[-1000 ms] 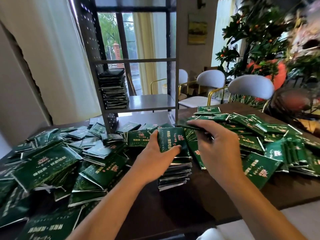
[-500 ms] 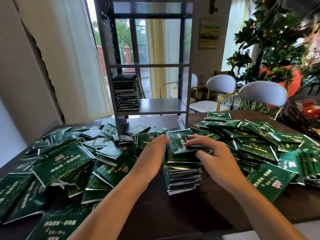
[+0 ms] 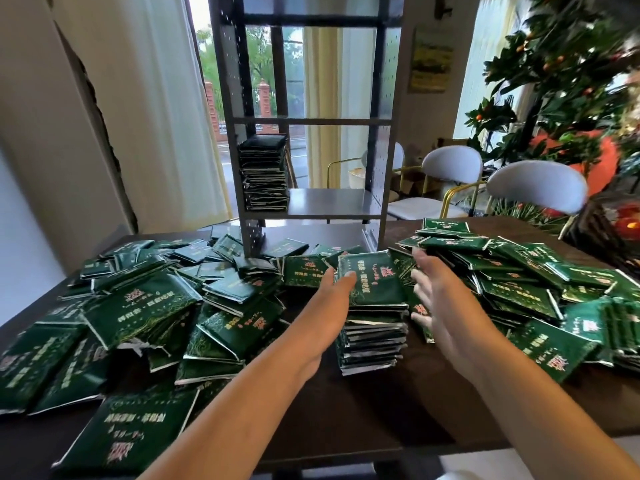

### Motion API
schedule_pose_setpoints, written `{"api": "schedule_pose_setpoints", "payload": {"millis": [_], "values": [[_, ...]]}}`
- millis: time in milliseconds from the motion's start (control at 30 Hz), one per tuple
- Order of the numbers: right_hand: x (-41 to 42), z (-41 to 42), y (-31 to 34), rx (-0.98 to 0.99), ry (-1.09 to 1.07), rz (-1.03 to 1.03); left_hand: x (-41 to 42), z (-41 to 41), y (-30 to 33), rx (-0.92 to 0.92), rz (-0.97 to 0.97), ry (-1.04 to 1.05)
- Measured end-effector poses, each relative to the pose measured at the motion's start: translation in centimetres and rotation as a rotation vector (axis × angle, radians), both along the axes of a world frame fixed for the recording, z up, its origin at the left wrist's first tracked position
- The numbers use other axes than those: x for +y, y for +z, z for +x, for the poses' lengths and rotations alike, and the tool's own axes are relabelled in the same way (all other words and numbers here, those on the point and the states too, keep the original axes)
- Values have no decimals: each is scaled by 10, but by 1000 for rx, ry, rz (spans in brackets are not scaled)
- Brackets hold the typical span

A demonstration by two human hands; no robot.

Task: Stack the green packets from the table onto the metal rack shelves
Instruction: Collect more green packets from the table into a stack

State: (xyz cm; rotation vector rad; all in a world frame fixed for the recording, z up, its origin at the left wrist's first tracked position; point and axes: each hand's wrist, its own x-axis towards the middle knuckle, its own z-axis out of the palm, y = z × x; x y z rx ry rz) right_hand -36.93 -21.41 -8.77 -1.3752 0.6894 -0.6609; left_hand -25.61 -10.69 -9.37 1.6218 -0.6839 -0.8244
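The stack [image 3: 372,320] I've built sits on the counter [image 3: 346,410] right between my hands, its top packet lying with the long axis running near to far, the rack [image 3: 311,206] straight beyond it. My left hand [image 3: 334,292] is flat against the stack's left side, fingers straight, thumb resting on the top packet's near-left corner. My right hand [image 3: 434,299] is just beside the right side, fingers spread and blurred, and I can't tell whether it touches the stack; neither grip has closed on anything yet. As I judge it, the next move is to squeeze the stack from both sides and lift it forward and up onto the lower shelf [image 3: 332,202]. That shelf already holds one tall pile [image 3: 265,174] against its left wall, with bare metal to the right of it, so my stack should land there. The shelf above it looks bare. Loose packets [image 3: 138,306] cover the counter left and right [image 3: 519,271] of my hands, so most of the job remains
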Motion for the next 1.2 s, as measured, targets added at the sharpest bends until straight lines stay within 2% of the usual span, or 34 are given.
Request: {"api": "schedule_pose_setpoints", "payload": {"millis": [100,200,300,467,700,833,1200], "values": [[-9,15,-15,132,81,173,-4,-5,-4,41,-11,-28],[-8,22,-17,148,138,275,-5,-6,-8,169,-20,-29],[-9,19,-15,123,206,274,1,0,0,322,-20,43],[-15,14,-8,165,252,270,10,16,-4,369,127,9],[-11,17,-13,235,254,295,9,26,-9,497,98,77],[-4,19,-13,197,265,317,13,27,-13,498,84,41],[9,33,-25,231,291,224,29,37,-15,319,69,32]]}}
